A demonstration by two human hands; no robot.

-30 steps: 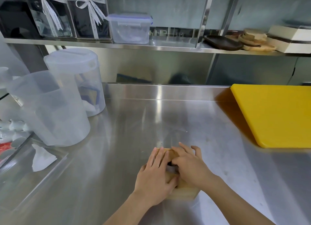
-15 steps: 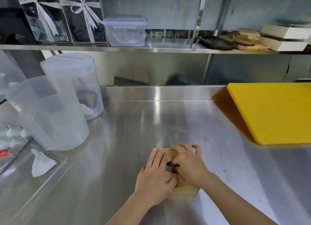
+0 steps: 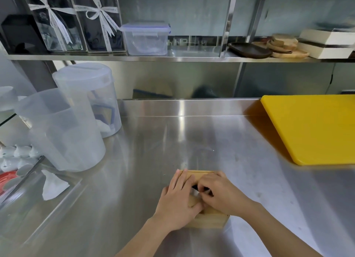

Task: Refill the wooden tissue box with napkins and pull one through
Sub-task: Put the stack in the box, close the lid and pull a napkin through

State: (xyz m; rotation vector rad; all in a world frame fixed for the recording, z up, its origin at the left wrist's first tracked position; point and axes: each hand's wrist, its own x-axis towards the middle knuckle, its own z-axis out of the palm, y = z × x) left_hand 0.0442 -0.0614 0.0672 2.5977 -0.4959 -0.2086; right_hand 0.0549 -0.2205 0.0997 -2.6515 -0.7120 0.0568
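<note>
1. The table [image 3: 153, 160] is brushed stainless steel with a raised back edge, glare running down its middle; a steel shelf [image 3: 172, 58] spans the wall above it.
2. The wooden tissue box [image 3: 208, 220] sits near the front edge of the table, centre.
3. The left hand [image 3: 177, 201] lies flat on the box top, fingers spread and not gripping anything.
4. The right hand [image 3: 221, 194] curls over the dark slot; its grip is pressed together on a sliver of white napkin [image 3: 196, 192].
5. A yellow cutting board [image 3: 315, 128] lies at right; two translucent pitchers [image 3: 67, 128] stand at left.
6. On the shelf: two ribboned clear gift boxes [image 3: 76, 22], a lidded plastic container [image 3: 146, 38], and wooden trays [image 3: 284, 47].
7. The ribbon print is too small to read.
</note>
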